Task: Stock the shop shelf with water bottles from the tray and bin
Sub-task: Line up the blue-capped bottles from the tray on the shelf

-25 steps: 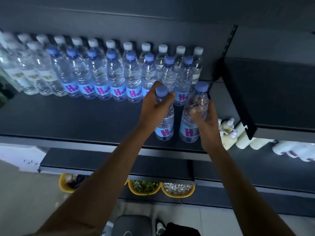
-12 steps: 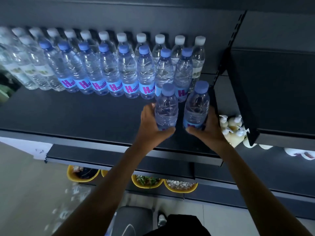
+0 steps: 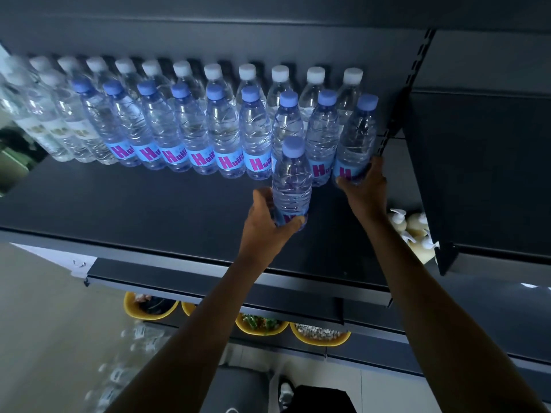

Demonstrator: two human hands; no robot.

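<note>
Water bottles crowd the back of a dark shelf [image 3: 119, 210] in the head view. The blue-capped row [image 3: 193, 129] stands side by side in front. Each bottle is clear and ribbed and wears a light blue label with a large magenta "H". On several labels the letters run on to what reads as "Hui", and the rest turns out of sight round the bottle. Behind it, against the back panel, stands the white-capped row [image 3: 214, 74], whose labels are hidden. At the left end a few white-capped bottles with pale labels [image 3: 59, 132] carry small print too blurred to read. The left hand [image 3: 265, 231] grasps the front bottle [image 3: 292, 180] near its base, thumb and fingers curled round the label so that only the top of a magenta letter shows. This bottle is upright, alone in front of the blue-capped row, its base hidden by the hand. The right hand [image 3: 363, 192] grips the end bottle [image 3: 356, 138] low down, fingers wrapped over its label, where part of an "H" shows. That bottle is at the right end of the blue-capped row, just beside its neighbour and near the slotted upright [image 3: 417, 55]; whether its base rests on the shelf I cannot tell. Cream pump bottles [image 3: 414, 228] sit on a lower level to the right. Further down, yellow bowls [image 3: 262, 324] hold foodstuffs, and blurred clear bottles [image 3: 131, 353] lie near the floor at the lower left.
</note>
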